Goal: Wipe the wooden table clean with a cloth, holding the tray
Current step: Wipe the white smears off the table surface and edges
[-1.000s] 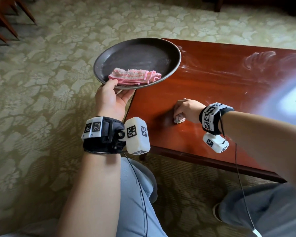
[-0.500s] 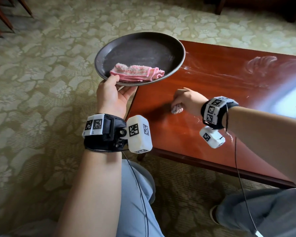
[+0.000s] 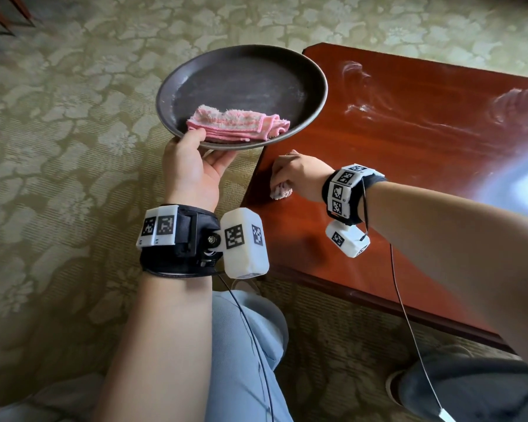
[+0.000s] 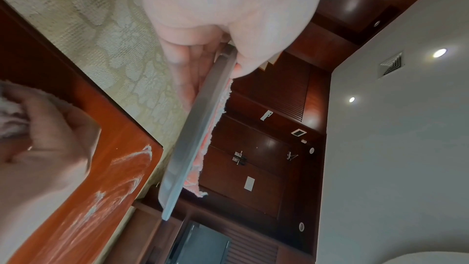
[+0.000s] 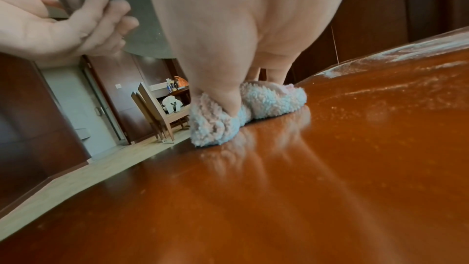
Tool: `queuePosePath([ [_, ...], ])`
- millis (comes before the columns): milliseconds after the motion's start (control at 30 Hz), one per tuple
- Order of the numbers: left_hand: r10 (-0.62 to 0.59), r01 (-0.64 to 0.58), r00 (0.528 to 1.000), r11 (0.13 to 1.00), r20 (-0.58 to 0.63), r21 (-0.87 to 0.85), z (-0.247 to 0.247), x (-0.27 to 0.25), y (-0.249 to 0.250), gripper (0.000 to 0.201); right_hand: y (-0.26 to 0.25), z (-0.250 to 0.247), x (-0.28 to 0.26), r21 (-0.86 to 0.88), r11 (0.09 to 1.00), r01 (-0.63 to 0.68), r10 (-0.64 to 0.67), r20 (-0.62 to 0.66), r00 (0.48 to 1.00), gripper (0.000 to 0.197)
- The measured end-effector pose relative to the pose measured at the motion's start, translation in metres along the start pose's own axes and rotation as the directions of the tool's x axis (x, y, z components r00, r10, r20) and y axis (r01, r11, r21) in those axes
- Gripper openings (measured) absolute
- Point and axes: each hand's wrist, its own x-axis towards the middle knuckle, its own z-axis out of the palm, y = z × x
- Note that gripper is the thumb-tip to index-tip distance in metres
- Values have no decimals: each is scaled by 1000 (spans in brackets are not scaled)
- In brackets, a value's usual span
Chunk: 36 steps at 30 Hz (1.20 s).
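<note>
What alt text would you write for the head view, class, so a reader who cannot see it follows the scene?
A person's right hand presses a bunched cloth onto a red-brown wooden table near its edge, while the left hand holds a round dark tray carrying a folded pink cloth beside the table. White smears streak the tabletop.

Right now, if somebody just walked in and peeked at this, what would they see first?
Probably the big dark round tray, held up off the table's left edge by the left hand, with a folded pink cloth lying in it. Next, the shiny red-brown wooden table with white smears at its far end, where the right hand presses a small fluffy cloth near the left edge.
</note>
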Motion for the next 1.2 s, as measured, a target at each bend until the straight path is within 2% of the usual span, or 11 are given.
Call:
queuePosePath([
  [200,-6,6,1000,1000,-8,10,12,-4,-9,26,20,-1,-10,1,992,-124,123,-52,991,41],
  [433,-22,21,1000,999,11,36,31,-14,-22,31,50,-16,-39,-21,959,-282,281,-38,959,49],
  [800,-52,47,996,996,76,71,53,-47,-30,17,64,-29,-131,-62,888,-455,452,-54,890,53],
  [1067,-58,52,991,997,117,49,71,-68,-27,19,60,-30,-187,-45,854,-518,513,-90,854,42],
  [1133,-57,52,990,998,127,41,74,-68,-26,19,59,-33,-188,-53,860,-507,502,-88,860,45],
  [1200,-53,49,990,998,133,33,76,-65,-25,22,59,-37,-181,-39,885,-464,454,-145,879,50],
])
